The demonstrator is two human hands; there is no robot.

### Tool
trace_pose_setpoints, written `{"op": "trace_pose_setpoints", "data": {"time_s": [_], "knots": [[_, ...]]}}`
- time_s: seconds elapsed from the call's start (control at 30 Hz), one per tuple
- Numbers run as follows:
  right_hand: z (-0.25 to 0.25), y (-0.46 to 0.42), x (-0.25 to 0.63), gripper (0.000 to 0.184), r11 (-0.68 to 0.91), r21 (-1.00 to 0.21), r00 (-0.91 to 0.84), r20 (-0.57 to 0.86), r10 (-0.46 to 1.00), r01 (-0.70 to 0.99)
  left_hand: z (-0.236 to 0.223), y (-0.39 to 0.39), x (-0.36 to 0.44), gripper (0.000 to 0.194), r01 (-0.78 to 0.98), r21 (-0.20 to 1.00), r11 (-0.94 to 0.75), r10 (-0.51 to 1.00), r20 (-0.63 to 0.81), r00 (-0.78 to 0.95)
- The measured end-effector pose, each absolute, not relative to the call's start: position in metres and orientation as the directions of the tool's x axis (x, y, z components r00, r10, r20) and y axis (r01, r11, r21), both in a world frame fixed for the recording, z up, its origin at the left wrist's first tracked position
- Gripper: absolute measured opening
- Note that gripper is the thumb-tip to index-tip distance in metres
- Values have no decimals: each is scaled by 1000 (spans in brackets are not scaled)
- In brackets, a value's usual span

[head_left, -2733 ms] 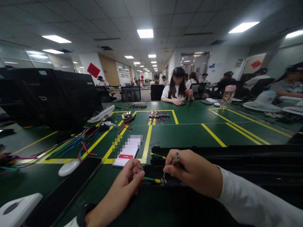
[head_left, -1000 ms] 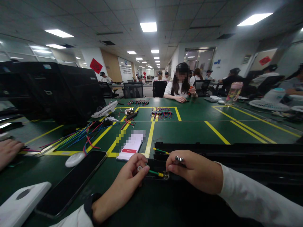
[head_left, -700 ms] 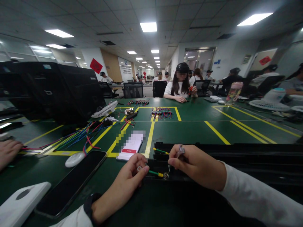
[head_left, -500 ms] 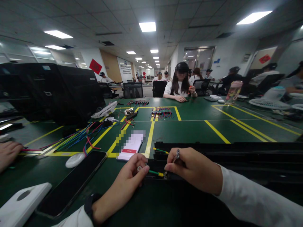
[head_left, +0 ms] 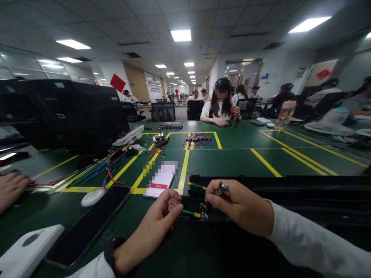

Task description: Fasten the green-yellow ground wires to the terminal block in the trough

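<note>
My left hand (head_left: 155, 226) is closed in a pinch on a short green-and-yellow wire (head_left: 189, 212). A pale ring end shows at its fingers, and the wire's yellow-sleeved end lies at a small metal fastener (head_left: 204, 216) on a black metal panel (head_left: 290, 204). My right hand (head_left: 243, 208) is closed round a small metal spanner (head_left: 223, 187). One spanner end sticks out above the fingers; its round lower end is just above the fastener, apart from it. Behind my hands, a second green-and-yellow wire (head_left: 197, 185) pokes out over the panel.
Two phones, a dark one (head_left: 89, 227) and a lit one (head_left: 162, 178), lie left of the panel. Loose coloured wires (head_left: 98, 168) spread beside a black computer case (head_left: 78, 116). Another person's hand (head_left: 13, 191) rests at the left edge. A co-worker (head_left: 222, 102) sits opposite.
My right hand has lifted the spanner slightly off the fastener and tilted it, so its upper end has swung right. My left hand has stayed with the wire.
</note>
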State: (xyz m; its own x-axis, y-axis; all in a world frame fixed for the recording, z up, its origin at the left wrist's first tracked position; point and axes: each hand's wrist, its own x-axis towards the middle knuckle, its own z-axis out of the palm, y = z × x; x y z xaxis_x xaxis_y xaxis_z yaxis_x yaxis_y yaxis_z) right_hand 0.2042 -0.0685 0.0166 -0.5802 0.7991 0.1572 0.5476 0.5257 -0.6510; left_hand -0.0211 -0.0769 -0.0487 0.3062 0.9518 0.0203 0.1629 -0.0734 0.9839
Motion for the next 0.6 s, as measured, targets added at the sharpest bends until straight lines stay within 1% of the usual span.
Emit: {"op": "trace_pose_setpoints", "data": {"time_s": [0.07,0.23,0.47,0.6], "knots": [[16,-69,204,19,521,-643,-559,168,812,562,-50,-76,-22,19,161,985,-67,951,14,308],[12,-71,201,20,542,-571,-547,184,817,617,-51,-76,-22,18,158,984,-83,949,29,315],[11,-73,199,17,582,-502,-582,179,793,639,-50,-77,-22,19,157,984,-81,948,27,316],[13,-72,201,15,612,-505,-629,163,760,609,-50,-76,-22,18,151,985,-83,947,31,318]]}}
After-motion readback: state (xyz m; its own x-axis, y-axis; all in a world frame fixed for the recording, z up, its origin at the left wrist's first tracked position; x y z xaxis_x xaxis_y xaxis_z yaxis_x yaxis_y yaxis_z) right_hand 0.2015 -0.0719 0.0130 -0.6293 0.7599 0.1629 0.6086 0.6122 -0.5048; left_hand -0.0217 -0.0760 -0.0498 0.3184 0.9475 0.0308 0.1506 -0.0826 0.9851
